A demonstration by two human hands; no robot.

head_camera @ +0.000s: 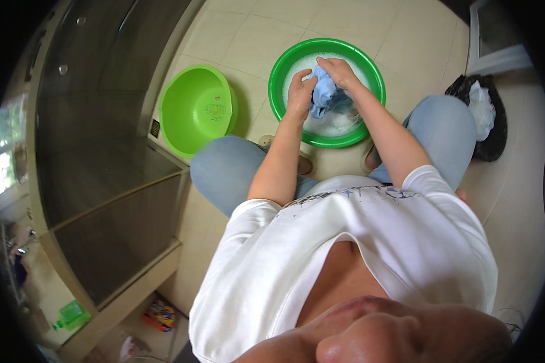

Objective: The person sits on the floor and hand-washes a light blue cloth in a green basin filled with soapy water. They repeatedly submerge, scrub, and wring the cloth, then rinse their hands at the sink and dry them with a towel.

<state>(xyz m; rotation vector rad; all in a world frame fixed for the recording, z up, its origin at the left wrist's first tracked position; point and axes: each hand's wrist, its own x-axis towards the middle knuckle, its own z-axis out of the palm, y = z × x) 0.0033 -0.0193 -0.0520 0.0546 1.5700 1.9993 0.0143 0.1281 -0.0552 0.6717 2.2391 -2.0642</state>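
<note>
A wet light blue cloth (324, 93) is bunched between my two hands, over a dark green plastic basin (278, 109) on the floor. The basin holds water with white suds (334, 128). My left hand (302, 93) grips the cloth's left side, its thumb and fingers bent around the edge. From the upper right, my right hand (338, 72) holds the other side. Both hands look wet. A darker piece of cloth shows under the blue one, partly hidden by it. Small pale bits lie in the suds near the basin's right wall.
To the left stands a light green plastic basin (195, 111), beside a cabinet with dark panels (113, 181). A black plastic bag (492, 147) with a white bag inside lies by my right knee. A green bottle (72, 315) and an orange packet (160, 314) are at the lower left.
</note>
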